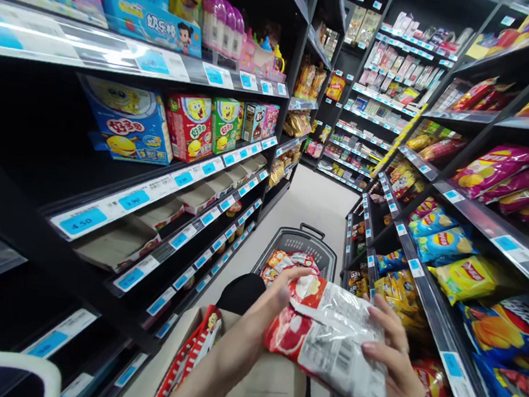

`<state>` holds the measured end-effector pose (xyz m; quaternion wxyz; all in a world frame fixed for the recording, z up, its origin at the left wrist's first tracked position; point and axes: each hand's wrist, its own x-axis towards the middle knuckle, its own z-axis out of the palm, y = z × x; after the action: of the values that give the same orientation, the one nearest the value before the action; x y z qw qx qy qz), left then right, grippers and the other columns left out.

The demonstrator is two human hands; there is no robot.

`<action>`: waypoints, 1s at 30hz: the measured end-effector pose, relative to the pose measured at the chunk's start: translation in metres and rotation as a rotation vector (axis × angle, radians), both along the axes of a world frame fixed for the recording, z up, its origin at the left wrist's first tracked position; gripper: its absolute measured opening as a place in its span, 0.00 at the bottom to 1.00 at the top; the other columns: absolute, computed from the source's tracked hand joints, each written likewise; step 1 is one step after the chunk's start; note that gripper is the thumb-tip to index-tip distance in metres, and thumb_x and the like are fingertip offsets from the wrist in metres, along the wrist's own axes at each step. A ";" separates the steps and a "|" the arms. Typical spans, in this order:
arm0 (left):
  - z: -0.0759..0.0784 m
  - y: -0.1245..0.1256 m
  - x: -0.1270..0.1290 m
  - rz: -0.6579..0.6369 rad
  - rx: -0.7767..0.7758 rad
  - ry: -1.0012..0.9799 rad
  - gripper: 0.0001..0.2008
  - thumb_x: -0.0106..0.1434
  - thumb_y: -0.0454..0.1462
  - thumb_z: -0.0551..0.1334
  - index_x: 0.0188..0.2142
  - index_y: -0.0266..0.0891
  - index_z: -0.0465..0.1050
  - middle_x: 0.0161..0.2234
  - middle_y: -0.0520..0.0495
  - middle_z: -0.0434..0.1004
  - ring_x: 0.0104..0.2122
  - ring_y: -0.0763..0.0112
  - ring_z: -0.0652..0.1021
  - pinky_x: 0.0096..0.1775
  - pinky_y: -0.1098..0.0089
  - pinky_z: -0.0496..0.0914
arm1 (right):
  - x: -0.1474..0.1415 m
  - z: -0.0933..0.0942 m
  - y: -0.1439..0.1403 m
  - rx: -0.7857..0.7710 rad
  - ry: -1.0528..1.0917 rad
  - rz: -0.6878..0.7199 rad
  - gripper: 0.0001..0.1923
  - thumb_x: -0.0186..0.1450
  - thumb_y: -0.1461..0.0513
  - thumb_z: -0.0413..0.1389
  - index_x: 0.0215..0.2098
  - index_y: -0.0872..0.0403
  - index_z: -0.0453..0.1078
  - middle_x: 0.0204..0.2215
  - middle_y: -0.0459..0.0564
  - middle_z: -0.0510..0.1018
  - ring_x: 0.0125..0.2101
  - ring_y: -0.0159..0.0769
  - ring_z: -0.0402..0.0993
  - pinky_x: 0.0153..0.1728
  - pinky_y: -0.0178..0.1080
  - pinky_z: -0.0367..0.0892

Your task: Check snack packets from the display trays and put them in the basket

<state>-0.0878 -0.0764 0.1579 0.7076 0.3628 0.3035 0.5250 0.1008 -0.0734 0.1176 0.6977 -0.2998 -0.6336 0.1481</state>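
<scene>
Between my two hands is a red and silver-white snack bag [342, 354], back side up with its barcode showing. It may be two bags lying together; I cannot tell. My left hand [265, 313] grips the red end, thumb and fingers around its edge. At the other end, my right hand [392, 359] has its fingers curled over the silver side. Below them is an open cardboard box [266, 390]. Red-and-white striped packets [192, 356] stand at the box's left side. Beyond the hands, a grey shopping basket [333, 257] on the floor holds several red and orange packets [286, 261].
On the left, dark shelves carry boxed snacks [189, 127], toy-like sweets [222, 21] and price tags. Bags of crisps [445, 244] fill the shelves close on the right. A pale floor aisle [312, 197] runs to a back shelf [392, 79]. A white curved bar [11, 364] shows at lower left.
</scene>
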 end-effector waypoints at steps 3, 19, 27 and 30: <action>0.001 0.000 0.000 -0.093 0.033 -0.021 0.36 0.51 0.38 0.71 0.58 0.47 0.62 0.49 0.43 0.77 0.43 0.59 0.79 0.42 0.64 0.73 | 0.002 0.005 -0.006 -0.110 0.016 -0.154 0.04 0.60 0.62 0.63 0.33 0.45 0.78 0.59 0.47 0.66 0.55 0.50 0.67 0.48 0.50 0.65; 0.000 0.002 0.003 0.092 0.189 0.314 0.15 0.55 0.28 0.66 0.41 0.45 0.79 0.40 0.52 0.80 0.41 0.69 0.77 0.46 0.72 0.70 | 0.037 -0.013 -0.018 -0.697 0.324 0.286 0.26 0.55 0.59 0.66 0.53 0.47 0.73 0.42 0.57 0.83 0.39 0.52 0.82 0.38 0.50 0.77; -0.005 0.005 0.004 0.227 0.379 0.478 0.07 0.52 0.31 0.69 0.30 0.44 0.83 0.33 0.50 0.80 0.34 0.68 0.78 0.37 0.72 0.70 | 0.042 -0.025 -0.008 -0.274 0.090 -0.021 0.06 0.55 0.64 0.67 0.31 0.48 0.82 0.34 0.53 0.85 0.31 0.44 0.82 0.30 0.39 0.76; -0.007 0.004 0.008 0.318 0.444 0.577 0.06 0.57 0.32 0.66 0.28 0.42 0.82 0.30 0.50 0.77 0.31 0.70 0.76 0.34 0.73 0.68 | 0.037 -0.026 -0.008 -0.304 0.061 -0.095 0.02 0.57 0.63 0.65 0.30 0.50 0.81 0.31 0.51 0.84 0.32 0.44 0.80 0.34 0.42 0.74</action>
<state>-0.0795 -0.0726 0.1510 0.4076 0.5881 0.4211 0.5575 0.1380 -0.0812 0.0915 0.6693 -0.4270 -0.5675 0.2183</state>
